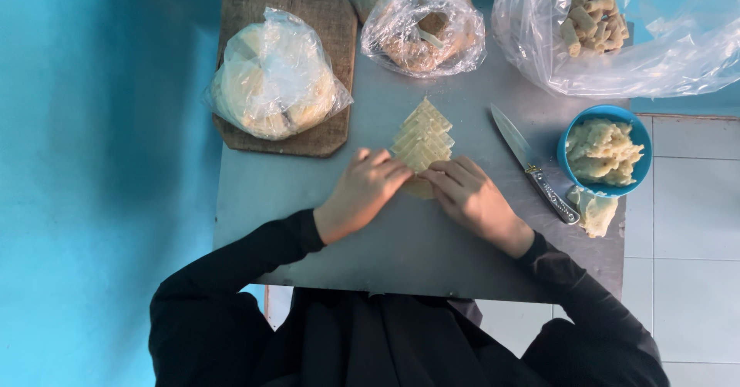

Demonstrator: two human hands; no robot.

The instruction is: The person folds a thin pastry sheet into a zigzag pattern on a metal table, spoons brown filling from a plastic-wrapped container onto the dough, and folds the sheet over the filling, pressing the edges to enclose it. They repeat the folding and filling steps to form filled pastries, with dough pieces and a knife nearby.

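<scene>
Head view, item: stack of pale dough sheets (422,142), fanned at counter (308,194) centre. Left hand (362,190) and right hand (472,196) are pressed on the nearest sheet's edge, fingers curled, pinching it. Knife (532,165) lies at 3 o'clock, blue bowl (638,156) beyond. Folding is judged best done with even fingertip pressure, lower sheets kept undisturbed.

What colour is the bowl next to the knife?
The bowl is bright blue, seen best in the head view, beside the knife.
</scene>
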